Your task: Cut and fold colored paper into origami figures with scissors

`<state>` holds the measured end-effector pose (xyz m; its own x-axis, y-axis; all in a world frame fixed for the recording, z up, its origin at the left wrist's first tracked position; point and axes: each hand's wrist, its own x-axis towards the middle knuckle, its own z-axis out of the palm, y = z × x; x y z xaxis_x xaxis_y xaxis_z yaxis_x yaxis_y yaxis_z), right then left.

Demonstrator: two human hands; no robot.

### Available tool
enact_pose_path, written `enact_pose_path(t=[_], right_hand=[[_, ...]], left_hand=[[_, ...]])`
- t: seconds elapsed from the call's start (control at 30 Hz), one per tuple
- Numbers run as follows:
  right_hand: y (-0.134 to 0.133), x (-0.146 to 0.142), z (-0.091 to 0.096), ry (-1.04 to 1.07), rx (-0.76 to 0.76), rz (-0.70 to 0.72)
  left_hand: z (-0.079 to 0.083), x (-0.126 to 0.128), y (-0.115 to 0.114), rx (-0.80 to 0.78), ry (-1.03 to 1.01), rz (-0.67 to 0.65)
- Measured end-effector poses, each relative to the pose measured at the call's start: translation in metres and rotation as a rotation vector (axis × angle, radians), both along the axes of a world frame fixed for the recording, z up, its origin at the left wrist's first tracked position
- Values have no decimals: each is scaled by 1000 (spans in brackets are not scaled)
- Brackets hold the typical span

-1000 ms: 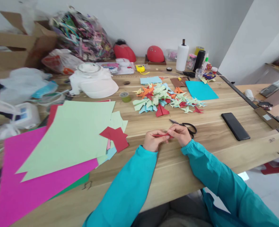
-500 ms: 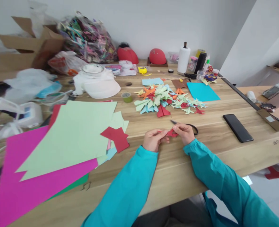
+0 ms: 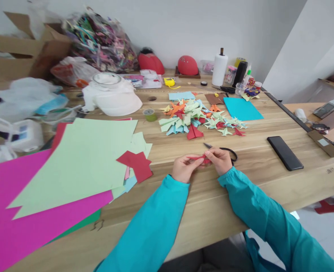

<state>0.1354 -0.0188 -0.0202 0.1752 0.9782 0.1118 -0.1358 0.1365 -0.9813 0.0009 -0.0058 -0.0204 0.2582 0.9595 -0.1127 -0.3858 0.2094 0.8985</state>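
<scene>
Both of my hands meet over the wooden table [image 3: 257,181] and pinch one small folded piece of red paper [image 3: 198,157]. My left hand [image 3: 184,168] grips its left end with curled fingers. My right hand [image 3: 220,160] grips its right end. Black scissors [image 3: 226,151] lie on the table just behind my right hand, partly hidden by it. A pile of folded paper shapes [image 3: 197,119] in green, orange, red and blue lies further back.
Large sheets of pale green [image 3: 82,162], pink [image 3: 33,223] and red paper [image 3: 135,164] overlap on the left. A black phone [image 3: 285,153] lies to the right, a turquoise sheet [image 3: 240,108] behind it. Bags, a cardboard box [image 3: 19,53] and a paper towel roll [image 3: 219,70] crowd the far edge.
My hands stayed in place and kept working the red paper between their fingers. The view shifted slightly to the right.
</scene>
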Motion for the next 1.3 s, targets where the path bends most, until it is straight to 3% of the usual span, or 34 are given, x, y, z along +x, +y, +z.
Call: enact_pose_path(t=[0.2, 0.43, 0.83, 0.93, 1.1, 1.3], right_hand=[[-5, -10, 3, -5, -51, 136], [-7, -10, 7, 29, -34, 214], [-4, -6, 8, 47, -45, 204], [-5, -6, 5, -36, 21, 140], [-9, -3, 3, -310, 235, -112], [-8, 3, 4, -563, 349, -215]], left_hand=[[-3, -3, 3, -23, -80, 72], [7, -6, 2, -65, -109, -16], [9, 0, -1, -144, -280, -79], [7, 0, 2, -129, -265, -42], [9, 0, 5, -55, -221, 104], [11, 1, 3, 34, -117, 149]])
